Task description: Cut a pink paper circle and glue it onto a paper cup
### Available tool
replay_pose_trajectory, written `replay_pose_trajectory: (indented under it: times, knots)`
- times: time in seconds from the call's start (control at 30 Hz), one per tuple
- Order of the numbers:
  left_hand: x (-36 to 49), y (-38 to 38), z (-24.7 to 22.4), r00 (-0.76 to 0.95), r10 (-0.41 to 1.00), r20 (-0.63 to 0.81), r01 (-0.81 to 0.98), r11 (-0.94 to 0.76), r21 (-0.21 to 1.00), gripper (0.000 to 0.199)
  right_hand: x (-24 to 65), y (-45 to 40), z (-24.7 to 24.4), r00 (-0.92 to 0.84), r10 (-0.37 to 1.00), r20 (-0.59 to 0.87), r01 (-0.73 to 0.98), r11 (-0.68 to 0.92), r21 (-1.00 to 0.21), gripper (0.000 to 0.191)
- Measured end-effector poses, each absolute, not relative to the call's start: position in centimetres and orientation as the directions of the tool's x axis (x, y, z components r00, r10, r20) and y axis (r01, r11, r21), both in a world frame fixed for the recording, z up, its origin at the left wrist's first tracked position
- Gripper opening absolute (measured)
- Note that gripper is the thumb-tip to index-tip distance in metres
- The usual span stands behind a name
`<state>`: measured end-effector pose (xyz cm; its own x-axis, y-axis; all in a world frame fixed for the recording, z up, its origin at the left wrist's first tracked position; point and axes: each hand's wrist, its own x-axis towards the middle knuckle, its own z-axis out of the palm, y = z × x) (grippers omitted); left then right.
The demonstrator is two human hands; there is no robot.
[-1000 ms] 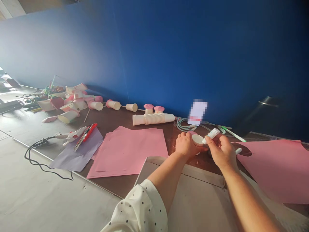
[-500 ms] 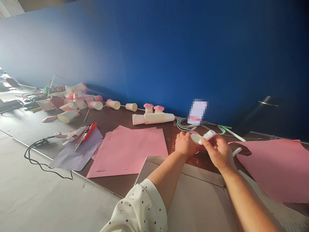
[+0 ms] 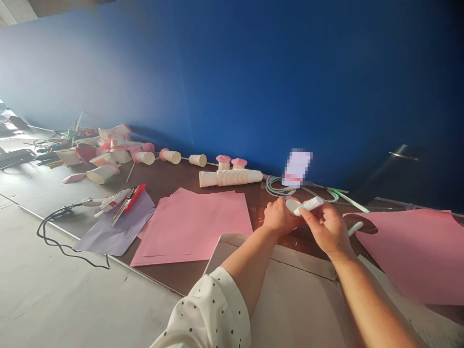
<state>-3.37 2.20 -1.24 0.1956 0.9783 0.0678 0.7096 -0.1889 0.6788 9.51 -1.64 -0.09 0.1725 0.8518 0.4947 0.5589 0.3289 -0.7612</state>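
Note:
My left hand (image 3: 280, 216) is closed around a white paper cup (image 3: 292, 206), whose round end faces up beside my fingers. A bit of pink shows just behind the cup. Pinched in my right hand (image 3: 328, 229) is a small white tube (image 3: 311, 205) with a pale blue label, its tip right at the cup's edge. Whether the tip touches the cup, I cannot tell. A white marker-like stick (image 3: 355, 228) lies beside my right wrist.
Pink paper sheets (image 3: 203, 222) lie left of my arms, more pink paper (image 3: 420, 246) on the right. Behind are a row of nested paper cups (image 3: 232, 177) and a coiled cable (image 3: 277, 187). Further left are a red cutter (image 3: 135, 198), a glue gun (image 3: 107, 200) and several pink-topped cups (image 3: 119, 145).
The white tube has tipped flatter and shifted slightly left over the cup's edge. Both hands have otherwise barely moved.

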Motion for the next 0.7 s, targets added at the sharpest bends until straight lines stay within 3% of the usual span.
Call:
replay_pose_trajectory:
  times: [0.23,0.5,0.7]
  knots:
    - [-3.6,1.7,-0.8,0.24,0.962,0.131,0.662,-0.261,0.703,0.059,10.4,-1.1,-0.4,0.201,0.821,0.535,0.667,0.285,-0.688,0.035]
    - [-3.8,2.1,-0.6,0.23,0.97,0.082,0.741,-0.229,0.631,0.056,10.6,-1.1,-0.7,0.181,0.827,0.532,0.621,0.323,-0.714,0.034]
    - [-3.9,2.3,-1.0,0.248,0.96,0.132,0.743,-0.276,0.609,0.054,9.6,-1.7,-0.3,0.116,0.835,0.538,0.61,0.368,-0.702,0.031]
